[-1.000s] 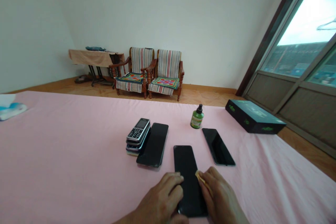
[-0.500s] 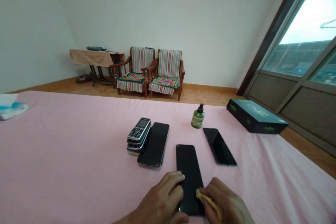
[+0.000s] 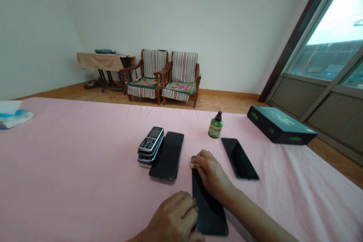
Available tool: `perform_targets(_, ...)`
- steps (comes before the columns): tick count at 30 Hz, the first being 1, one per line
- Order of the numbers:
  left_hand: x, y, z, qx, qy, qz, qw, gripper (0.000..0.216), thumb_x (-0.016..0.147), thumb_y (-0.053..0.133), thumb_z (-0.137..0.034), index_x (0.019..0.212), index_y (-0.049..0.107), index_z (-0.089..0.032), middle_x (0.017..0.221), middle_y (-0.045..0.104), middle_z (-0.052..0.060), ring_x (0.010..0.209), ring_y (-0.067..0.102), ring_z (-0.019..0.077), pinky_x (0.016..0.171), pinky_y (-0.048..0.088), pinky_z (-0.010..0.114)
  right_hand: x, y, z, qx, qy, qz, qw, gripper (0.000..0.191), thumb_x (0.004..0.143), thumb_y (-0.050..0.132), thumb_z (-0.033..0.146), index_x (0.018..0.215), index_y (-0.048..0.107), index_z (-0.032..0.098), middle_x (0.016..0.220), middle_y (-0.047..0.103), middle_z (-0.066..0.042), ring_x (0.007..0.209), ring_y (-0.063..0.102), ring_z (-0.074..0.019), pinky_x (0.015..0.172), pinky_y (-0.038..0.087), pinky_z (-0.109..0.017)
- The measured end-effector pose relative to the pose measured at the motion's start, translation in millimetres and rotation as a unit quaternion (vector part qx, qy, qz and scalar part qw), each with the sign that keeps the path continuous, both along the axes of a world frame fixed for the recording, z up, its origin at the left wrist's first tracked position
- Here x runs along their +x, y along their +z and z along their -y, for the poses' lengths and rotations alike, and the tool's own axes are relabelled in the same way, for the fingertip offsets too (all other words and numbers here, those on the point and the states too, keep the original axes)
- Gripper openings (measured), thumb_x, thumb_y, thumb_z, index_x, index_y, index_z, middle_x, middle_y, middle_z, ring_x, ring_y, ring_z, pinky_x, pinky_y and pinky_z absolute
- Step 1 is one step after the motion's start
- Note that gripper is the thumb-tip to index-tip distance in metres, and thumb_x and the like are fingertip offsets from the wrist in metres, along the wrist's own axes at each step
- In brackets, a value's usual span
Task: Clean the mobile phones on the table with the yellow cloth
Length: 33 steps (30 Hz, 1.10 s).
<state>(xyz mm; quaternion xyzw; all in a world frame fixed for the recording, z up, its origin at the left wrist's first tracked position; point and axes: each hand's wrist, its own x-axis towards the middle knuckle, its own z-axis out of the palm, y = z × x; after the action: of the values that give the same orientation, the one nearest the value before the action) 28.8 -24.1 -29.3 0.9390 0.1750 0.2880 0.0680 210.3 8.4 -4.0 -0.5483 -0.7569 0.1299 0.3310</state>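
A black smartphone lies on the pink cloth right in front of me, its screen partly covered by my right hand and forearm. My left hand is closed on the phone's lower left edge, the fingers curled. In my right hand a small yellow cloth is pinched, pressed on the phone's far left corner. Most of the yellow cloth is hidden under the fingers. Left of this phone lies another black smartphone, against a stack of keypad phones. To the right is a third black smartphone.
A green spray bottle with a black top stands beyond the phones. At the right rear is a dark box. A white and blue packet lies at the far left edge of the pink cloth. Two wooden chairs stand behind.
My right hand has moved with the yellow cloth from the phone's lower right side up to its far end. My left hand stays at the phone's left edge.
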Motion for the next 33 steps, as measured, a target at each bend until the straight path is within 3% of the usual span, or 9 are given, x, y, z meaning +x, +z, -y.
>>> perform_targets(5,-0.5,-0.9,0.1,0.010,0.005,0.005,1.000,0.029,0.093,0.059,-0.042,0.084,0.060,-0.014,0.079,0.064,0.006,0.075,0.060,0.0195,0.069,0.052,0.027,-2.4,-1.4,-9.7,0.008,-0.007,-0.006,1.000,0.026,0.087,0.049,-0.002,0.085,0.069,0.014,0.085,0.057,-0.006,0.084,0.053,-0.0196,0.074,0.044,-0.030)
perform_targets(12,-0.7,1.2,3.5,-0.002,0.037,-0.010,0.999,0.028,0.083,0.073,-0.039,0.086,0.062,-0.014,0.082,0.064,0.005,0.074,0.058,0.0194,0.064,0.050,0.027,-3.9,1.3,55.0,-0.070,0.063,-0.009,0.995,0.028,0.090,0.044,0.001,0.085,0.067,0.017,0.088,0.055,-0.005,0.083,0.053,-0.0189,0.072,0.044,-0.030)
perform_targets(15,-0.6,3.4,5.1,-0.002,0.039,-0.012,0.999,0.029,0.079,0.078,-0.038,0.082,0.060,-0.015,0.081,0.063,0.003,0.071,0.057,0.0184,0.062,0.048,0.027,-2.2,4.0,66.2,-0.087,0.093,-0.005,0.992,0.025,0.090,0.046,0.004,0.084,0.066,0.018,0.088,0.055,-0.005,0.083,0.053,-0.0185,0.072,0.044,-0.029)
perform_targets(18,-0.6,4.4,5.4,0.002,0.042,-0.014,0.999,0.032,0.078,0.078,-0.042,0.082,0.060,-0.016,0.080,0.063,0.003,0.070,0.056,0.0179,0.062,0.048,0.027,0.8,4.1,54.8,-0.071,0.075,-0.005,0.995,0.025,0.090,0.046,0.004,0.084,0.066,0.018,0.088,0.055,-0.005,0.083,0.053,-0.0183,0.072,0.045,-0.029)
perform_targets(26,0.2,3.1,1.2,0.012,0.035,-0.010,0.999,0.030,0.082,0.074,-0.041,0.083,0.059,-0.016,0.081,0.064,0.004,0.071,0.058,0.0181,0.063,0.048,0.027,0.4,-3.7,-13.9,0.026,-0.045,0.046,0.998,0.026,0.091,0.046,0.002,0.084,0.067,0.015,0.084,0.056,-0.006,0.083,0.052,-0.0186,0.074,0.043,-0.028)
perform_targets(33,0.8,8.7,2.2,-0.024,0.038,-0.024,0.999,0.024,0.086,0.071,-0.036,0.083,0.059,-0.016,0.082,0.064,0.004,0.074,0.058,0.0183,0.066,0.048,0.027,-4.0,-2.0,-18.4,0.026,-0.036,0.075,0.996,0.030,0.090,0.046,-0.001,0.086,0.070,0.018,0.089,0.058,-0.007,0.087,0.051,-0.0201,0.075,0.041,-0.029)
